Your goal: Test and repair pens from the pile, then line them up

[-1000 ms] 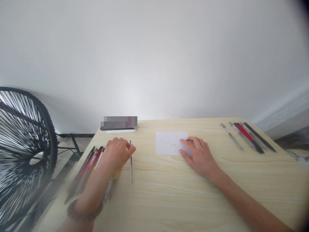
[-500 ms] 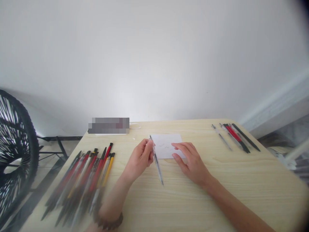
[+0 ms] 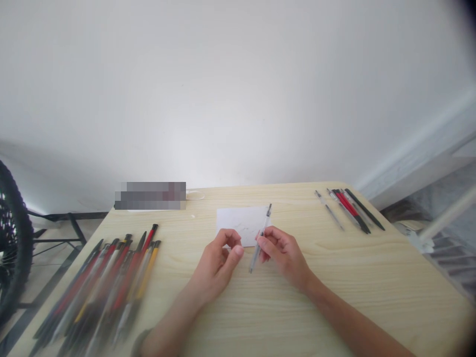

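At the lower left of the frame a pile of pens (image 3: 107,282) lies blurred on the surface (image 3: 334,277). At centre the right hand (image 3: 284,253) pinches a clear pen (image 3: 260,238), tilted, its top over the paper (image 3: 241,223); the left hand (image 3: 219,260) sits just beside, fingers curled on nothing, it seems. The step looks like readying the pen to try on the paper; next calls for a writing hold. Far right lies a smaller row of pens (image 3: 349,208).
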### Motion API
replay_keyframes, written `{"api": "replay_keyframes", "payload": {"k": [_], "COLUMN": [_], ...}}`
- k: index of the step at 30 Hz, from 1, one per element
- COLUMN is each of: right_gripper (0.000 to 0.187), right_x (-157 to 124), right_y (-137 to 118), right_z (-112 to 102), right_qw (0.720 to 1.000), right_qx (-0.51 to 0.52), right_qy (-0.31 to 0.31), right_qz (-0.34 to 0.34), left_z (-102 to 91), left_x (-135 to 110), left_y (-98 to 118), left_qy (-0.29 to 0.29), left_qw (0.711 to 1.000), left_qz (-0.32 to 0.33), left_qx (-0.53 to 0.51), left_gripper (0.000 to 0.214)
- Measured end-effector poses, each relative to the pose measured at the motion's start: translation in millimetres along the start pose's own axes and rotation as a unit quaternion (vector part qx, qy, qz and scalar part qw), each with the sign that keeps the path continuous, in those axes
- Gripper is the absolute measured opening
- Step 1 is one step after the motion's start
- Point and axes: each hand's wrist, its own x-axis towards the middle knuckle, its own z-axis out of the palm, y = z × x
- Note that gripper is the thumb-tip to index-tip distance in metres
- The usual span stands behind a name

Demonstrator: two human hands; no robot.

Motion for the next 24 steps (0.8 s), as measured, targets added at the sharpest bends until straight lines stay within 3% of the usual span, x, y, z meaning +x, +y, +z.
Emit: {"api": "replay_keyframes", "payload": {"k": [4, 8, 12, 19, 24], "right_gripper": [0.016, 0.014, 0.02, 0.025, 0.022], "right_x": [4, 6, 6, 10, 11], "right_y": [4, 9, 7, 4, 9], "right_z": [-6, -9, -11, -17, -21], "right_qw": [0.993, 0.985, 0.986, 0.986, 0.978], "right_qx": [0.12, 0.172, 0.156, 0.143, 0.175], "right_qy": [0.021, -0.014, -0.06, -0.074, -0.09], "right_qz": [0.004, 0.0, 0.005, 0.049, 0.065], "left_z": [-1.2, -0.9, -3.8, -2.8, -2.4], "left_x": [-3, -2, 1, 4, 3], "left_y": [1, 0, -3, -6, -1], "left_qy": [-0.044, 0.002, 0.051, 0.009, -0.043], "left_qw": [0.984, 0.958, 0.935, 0.935, 0.96], "left_qz": [0.051, 0.118, 0.17, 0.142, 0.098], "left_qx": [0.166, 0.261, 0.308, 0.325, 0.259], "left_gripper": [0.02, 0.013, 0.014, 0.023, 0.028]}}
